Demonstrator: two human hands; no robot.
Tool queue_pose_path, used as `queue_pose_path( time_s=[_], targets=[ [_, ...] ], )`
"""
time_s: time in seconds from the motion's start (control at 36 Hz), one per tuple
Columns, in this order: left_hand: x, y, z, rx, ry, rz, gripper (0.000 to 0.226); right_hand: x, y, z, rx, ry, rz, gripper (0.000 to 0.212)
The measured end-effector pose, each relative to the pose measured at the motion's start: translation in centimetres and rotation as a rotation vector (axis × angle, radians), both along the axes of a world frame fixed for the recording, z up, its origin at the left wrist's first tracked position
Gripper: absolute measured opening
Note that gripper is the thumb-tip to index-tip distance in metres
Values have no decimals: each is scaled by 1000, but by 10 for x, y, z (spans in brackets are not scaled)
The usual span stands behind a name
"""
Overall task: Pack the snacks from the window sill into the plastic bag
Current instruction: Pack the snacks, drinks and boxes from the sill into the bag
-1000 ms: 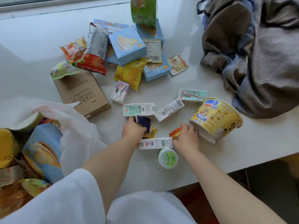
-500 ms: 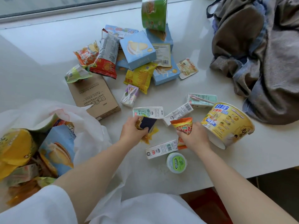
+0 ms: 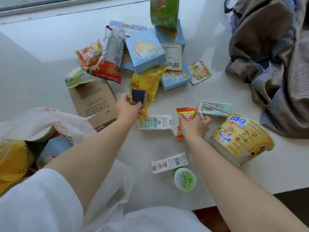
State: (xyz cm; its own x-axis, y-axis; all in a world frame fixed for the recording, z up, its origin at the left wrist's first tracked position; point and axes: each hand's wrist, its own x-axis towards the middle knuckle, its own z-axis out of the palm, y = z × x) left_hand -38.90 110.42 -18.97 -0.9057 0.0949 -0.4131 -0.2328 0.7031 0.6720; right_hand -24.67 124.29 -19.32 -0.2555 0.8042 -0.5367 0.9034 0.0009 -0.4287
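Observation:
My left hand (image 3: pixel 127 111) grips a dark blue packet (image 3: pixel 138 96) together with small orange wrappers, lifted just above a white milk carton (image 3: pixel 155 122). My right hand (image 3: pixel 194 124) holds an orange snack packet (image 3: pixel 186 113) and also touches another milk carton beneath it. A further carton (image 3: pixel 169 163) and a green-lidded tub (image 3: pixel 185 179) lie nearer me. The white plastic bag (image 3: pixel 50 119) sits open at the left with yellow and blue snacks inside. More snacks are piled at the back: blue boxes (image 3: pixel 145 50), a yellow packet (image 3: pixel 148 82), red and orange packets.
A big yellow noodle bowl (image 3: pixel 240 139) lies on its side right of my right hand. A brown cardboard box (image 3: pixel 93 101) lies beside the bag. Grey and blue clothes (image 3: pixel 274 64) are heaped at the right. The sill's front edge (image 3: pixel 250 196) runs close to me.
Both hands lifted off the sill and moved away from me. The left took up the dark blue packet and wrappers, the right the orange packet.

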Motion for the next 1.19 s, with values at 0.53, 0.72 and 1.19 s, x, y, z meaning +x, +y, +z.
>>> queue_pose_path(
  time_s=[0.53, 0.72, 1.19],
  targets=[
    [-13, 13, -20, -292, 51, -267, 35, -27, 5, -12, 91, -61, 561, 65],
    [-16, 14, -27, -337, 25, -290, 42, -29, -3, -17, -60, 22, 279, 107],
    [-17, 13, -34, -275, 7, -267, 46, -72, -23, -25, 48, -257, 407, 122]
  ],
)
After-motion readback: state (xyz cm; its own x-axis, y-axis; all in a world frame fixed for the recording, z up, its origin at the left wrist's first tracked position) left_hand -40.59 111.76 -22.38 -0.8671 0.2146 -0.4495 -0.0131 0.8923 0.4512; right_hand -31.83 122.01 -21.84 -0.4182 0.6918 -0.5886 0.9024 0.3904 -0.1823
